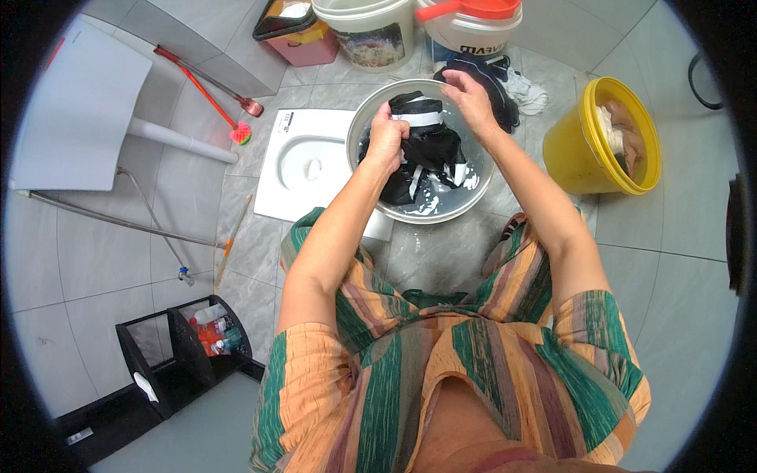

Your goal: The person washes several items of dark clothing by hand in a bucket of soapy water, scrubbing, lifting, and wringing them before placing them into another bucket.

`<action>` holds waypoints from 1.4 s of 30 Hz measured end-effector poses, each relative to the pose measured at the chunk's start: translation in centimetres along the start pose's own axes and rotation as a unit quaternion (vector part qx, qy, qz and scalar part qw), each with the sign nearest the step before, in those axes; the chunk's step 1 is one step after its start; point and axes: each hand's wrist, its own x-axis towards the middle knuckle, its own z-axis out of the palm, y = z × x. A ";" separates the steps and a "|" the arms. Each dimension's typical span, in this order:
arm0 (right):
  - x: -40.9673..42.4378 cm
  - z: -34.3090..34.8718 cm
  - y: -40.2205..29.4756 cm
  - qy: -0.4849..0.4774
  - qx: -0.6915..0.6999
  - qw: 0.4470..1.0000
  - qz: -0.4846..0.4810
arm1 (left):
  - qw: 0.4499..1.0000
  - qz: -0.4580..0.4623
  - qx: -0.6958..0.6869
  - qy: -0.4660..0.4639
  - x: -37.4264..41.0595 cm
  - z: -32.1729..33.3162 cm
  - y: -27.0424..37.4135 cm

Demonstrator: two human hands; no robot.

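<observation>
A round pale basin (440,216) of water stands on the floor before me, overlapping the right edge of the squat toilet. My left hand (387,137) is closed on a wet black garment with white stripes (427,145), held over the basin, its lower part in the water. At the basin's upper right rim is my right hand (470,101), fingers spread and apart from the garment. Just behind that hand, dark clothing (494,97) and a white cloth (526,93) lie on the floor.
Left of the basin is a white squat toilet (269,195). A yellow bucket (559,145) with cloth inside stands to the right. At the top are two white buckets (374,47), one under a red dipper (488,8), and a pink bin (301,53). A toilet brush (239,131) leans left.
</observation>
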 end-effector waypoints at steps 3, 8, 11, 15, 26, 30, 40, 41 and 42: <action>-2.0 1.8 -2.9 -0.092 0.235 0.949 0.191 | 0.999 -0.019 -0.051 -0.005 -0.1 -0.9 0.4; -1.6 4.2 0.6 -0.019 0.250 0.962 0.107 | 0.990 -0.062 -0.122 0.045 0.6 -0.2 0.0; -2.0 5.1 -0.9 0.075 0.066 0.995 -0.019 | 0.953 -0.203 -0.201 0.097 0.4 0.1 1.9; -4.7 6.7 -3.7 0.013 -0.016 1.000 0.010 | 0.968 -0.149 -0.126 0.157 2.1 -1.4 -0.7; -6.3 8.8 -5.0 0.031 -0.175 0.976 -0.126 | 0.981 -0.081 -0.127 0.120 0.6 -0.7 0.5; -1.9 7.2 0.2 0.045 -0.194 0.978 -0.060 | 0.942 -0.189 -0.165 0.221 3.5 -0.8 -4.6; -7.4 8.5 -6.4 0.086 -0.144 0.959 -0.227 | 0.957 -0.145 -0.249 0.043 3.0 -2.5 -0.7; -7.8 8.8 -5.7 0.087 -0.188 0.947 -0.245 | 0.956 -0.139 -0.243 0.092 3.2 -2.1 -2.0; -4.5 7.3 -1.6 0.083 -0.217 0.906 -0.354 | 0.953 -0.138 -0.235 0.133 3.1 -0.5 -2.8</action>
